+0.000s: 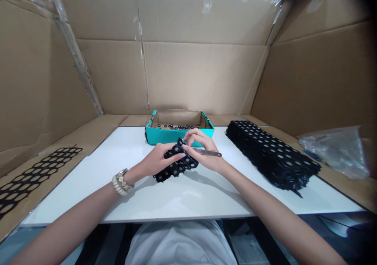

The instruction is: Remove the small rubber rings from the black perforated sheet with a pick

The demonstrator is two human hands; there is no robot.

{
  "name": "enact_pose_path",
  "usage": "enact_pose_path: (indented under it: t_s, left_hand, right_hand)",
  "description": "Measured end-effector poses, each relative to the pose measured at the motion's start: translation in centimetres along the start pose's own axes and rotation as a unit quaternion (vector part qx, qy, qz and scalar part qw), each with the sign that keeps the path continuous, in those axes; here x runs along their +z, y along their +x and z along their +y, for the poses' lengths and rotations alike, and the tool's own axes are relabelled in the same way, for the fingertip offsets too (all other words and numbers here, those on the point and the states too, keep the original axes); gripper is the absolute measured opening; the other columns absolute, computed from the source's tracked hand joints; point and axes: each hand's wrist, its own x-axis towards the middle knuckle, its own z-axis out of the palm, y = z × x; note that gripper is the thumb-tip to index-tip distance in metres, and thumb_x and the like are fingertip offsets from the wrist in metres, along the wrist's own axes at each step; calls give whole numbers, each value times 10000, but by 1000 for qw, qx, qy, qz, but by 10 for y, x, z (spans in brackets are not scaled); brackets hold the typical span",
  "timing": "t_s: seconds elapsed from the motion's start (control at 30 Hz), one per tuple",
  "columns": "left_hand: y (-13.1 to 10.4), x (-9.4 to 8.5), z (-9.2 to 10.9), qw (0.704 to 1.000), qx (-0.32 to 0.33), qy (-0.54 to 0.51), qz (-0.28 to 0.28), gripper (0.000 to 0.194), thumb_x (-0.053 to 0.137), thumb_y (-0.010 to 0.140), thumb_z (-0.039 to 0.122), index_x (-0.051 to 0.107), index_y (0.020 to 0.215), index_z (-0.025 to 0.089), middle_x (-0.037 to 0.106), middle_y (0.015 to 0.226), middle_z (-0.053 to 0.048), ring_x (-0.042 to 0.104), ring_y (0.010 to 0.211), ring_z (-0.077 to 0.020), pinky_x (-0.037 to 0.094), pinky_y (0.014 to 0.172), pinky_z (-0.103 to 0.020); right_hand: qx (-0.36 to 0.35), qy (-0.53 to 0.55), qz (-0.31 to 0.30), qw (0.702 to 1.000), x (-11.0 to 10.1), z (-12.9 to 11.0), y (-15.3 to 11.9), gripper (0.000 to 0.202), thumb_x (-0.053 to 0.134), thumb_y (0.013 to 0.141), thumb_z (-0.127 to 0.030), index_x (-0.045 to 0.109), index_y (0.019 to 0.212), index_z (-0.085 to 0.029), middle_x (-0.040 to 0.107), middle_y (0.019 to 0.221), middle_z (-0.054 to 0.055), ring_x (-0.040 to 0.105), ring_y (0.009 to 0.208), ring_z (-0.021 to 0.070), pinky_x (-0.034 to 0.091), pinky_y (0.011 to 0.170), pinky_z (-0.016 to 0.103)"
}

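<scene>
My left hand (pixel 159 159) grips a small black sheet with rows of round pieces (pixel 169 172), thumb across its face, holding it tilted above the white table. At the sheet's upper edge, the thumb and fingertips of my right hand (pixel 203 149) are pinched together. A thin flat metal tool (pixel 207 152) is held in that hand; its end with a small hole sticks out to the right, and its other end is hidden at the fingers. Just behind both hands stands a turquoise cardboard box (pixel 176 136) with several small black rings (pixel 173 127) inside.
On the right of the white table (pixel 129 206) lies a tall stack of black dotted sheets (pixel 265 149). A clear plastic bag (pixel 338 151) is beyond it. At left, a black sheet with open holes (pixel 38 174) lies on cardboard. Cardboard walls (pixel 203 72) enclose three sides.
</scene>
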Motion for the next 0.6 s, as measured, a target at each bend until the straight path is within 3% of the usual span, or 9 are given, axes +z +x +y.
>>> enact_pose_path:
  t_s: [0.13,0.33,0.47,0.6]
  left_hand:
    - [0,-1,1,1000,10,-9,-17,317,484,916,432,600,880,139,574,769,14,452,697,-113,355,640,-215]
    - [-1,0,1,1000,-4,0,-12,344,488,909,449,590,818,133,526,704,21,424,654,-106,336,608,-217]
    - [0,0,3,1000,1,2,-18,340,484,913,447,604,851,134,527,705,24,423,654,-104,323,595,-213]
    - [-1,1,6,999,16,-3,-30,332,486,914,431,603,839,130,544,709,21,443,664,-105,335,611,-207]
  right_hand:
    - [20,21,-9,1000,-1,2,1,84,586,863,-262,537,911,-214,579,996,59,560,985,188,470,886,385]
    - [3,33,22,999,-2,4,3,309,682,795,-285,465,600,-183,573,931,50,575,906,180,484,815,366]
    - [1,41,41,998,-5,4,3,331,769,706,-350,522,569,-177,582,844,38,582,805,170,484,731,330]
    - [7,22,53,998,-6,3,4,269,759,714,-383,609,627,-177,596,788,29,577,709,148,464,668,300]
